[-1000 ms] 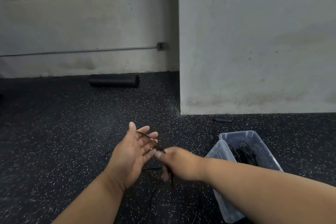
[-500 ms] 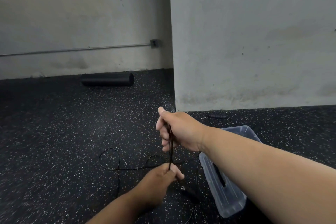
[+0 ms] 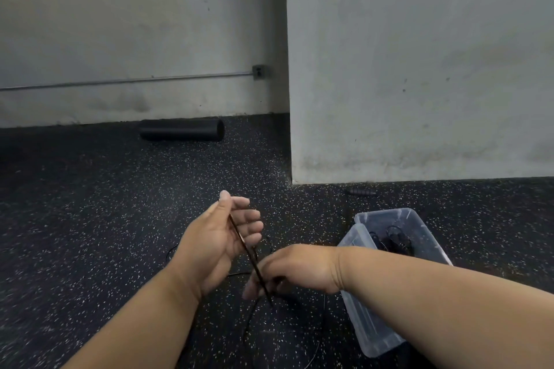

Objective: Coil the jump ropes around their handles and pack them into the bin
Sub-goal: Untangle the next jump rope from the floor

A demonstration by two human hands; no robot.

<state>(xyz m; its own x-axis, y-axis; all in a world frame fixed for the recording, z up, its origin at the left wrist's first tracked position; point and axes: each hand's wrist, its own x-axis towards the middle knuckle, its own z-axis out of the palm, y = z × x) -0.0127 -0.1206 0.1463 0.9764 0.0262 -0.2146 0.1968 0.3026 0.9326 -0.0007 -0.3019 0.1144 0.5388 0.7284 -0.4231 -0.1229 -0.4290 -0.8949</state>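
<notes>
Black rope (image 3: 244,244): runs diagonally between both hands.
Left hand (image 3: 221,241): loose grip, upper strand.
Right hand (image 3: 295,268): pinching lower strand.
Bin (image 3: 419,219): right, nearer right hand.

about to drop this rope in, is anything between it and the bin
Nothing visible blocks it. The jump rope is held between the left hand and right hand, and the clear bin sits open-topped just right of them, with coiled ropes already inside.

thin black jump rope (image 3: 250,255) stretched taut, clear bin (image 3: 419,222) holding seemingly coiled ropes (image 3: 392,241)
</notes>
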